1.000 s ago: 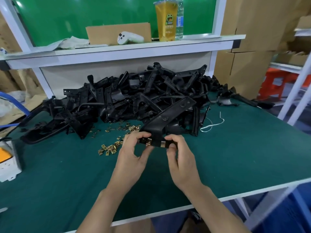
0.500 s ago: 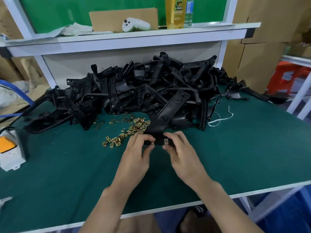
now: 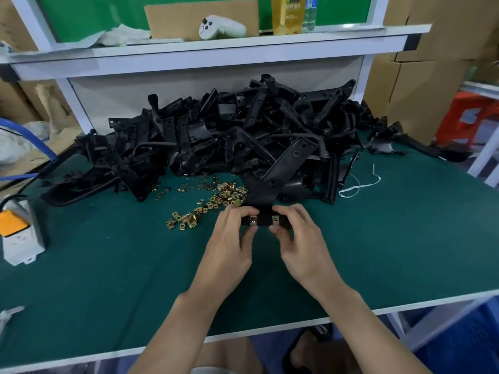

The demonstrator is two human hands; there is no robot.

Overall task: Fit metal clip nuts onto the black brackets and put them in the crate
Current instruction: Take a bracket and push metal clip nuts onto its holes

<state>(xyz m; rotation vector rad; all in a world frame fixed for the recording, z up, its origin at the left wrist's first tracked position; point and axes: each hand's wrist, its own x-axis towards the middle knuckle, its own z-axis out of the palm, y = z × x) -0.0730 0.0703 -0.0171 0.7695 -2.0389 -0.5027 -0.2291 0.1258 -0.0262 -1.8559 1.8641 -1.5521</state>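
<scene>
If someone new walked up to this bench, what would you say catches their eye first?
The big heap of black brackets along the back of the green table stands out first. In front of it lies a scatter of brass-coloured clip nuts. Nearer the front edge, the left hand and right hand pinch the near end of one long bracket, which already carries two fitted nuts.

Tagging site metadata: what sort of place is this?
Likely a factory assembly station: a green-matted workbench piled with black brackets, loose metal clip nuts scattered in front of them, and stacked cardboard cartons to the right.
</scene>
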